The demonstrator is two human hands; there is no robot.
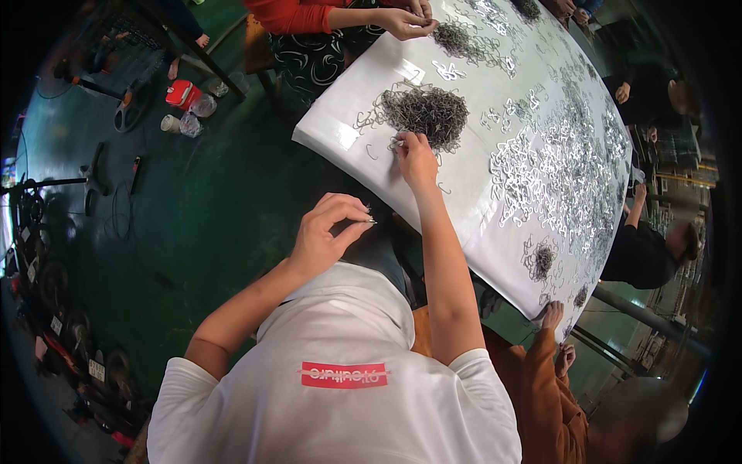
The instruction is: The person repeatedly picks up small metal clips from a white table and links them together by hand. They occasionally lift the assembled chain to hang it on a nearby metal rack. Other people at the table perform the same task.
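My left hand [328, 230] is raised in front of my body, off the table's near edge. Its thumb and fingers pinch a small metal piece [371, 220], too small to make out fully. My right hand [416, 157] reaches onto the white table [348, 143], its fingers bent together at the near edge of a dark heap of wire hooks [429, 114]. Whether those fingertips hold a hook is hidden. A few single hooks lie loose around the heap.
Shiny bent metal hooks [541, 170] spread widely over the table's right half, with a smaller dark pile [542, 261] nearer me. Other people sit around the table, one in a red sleeve [297, 15], another in a brown sleeve [545, 387]. A red box [182, 94] stands on the green floor.
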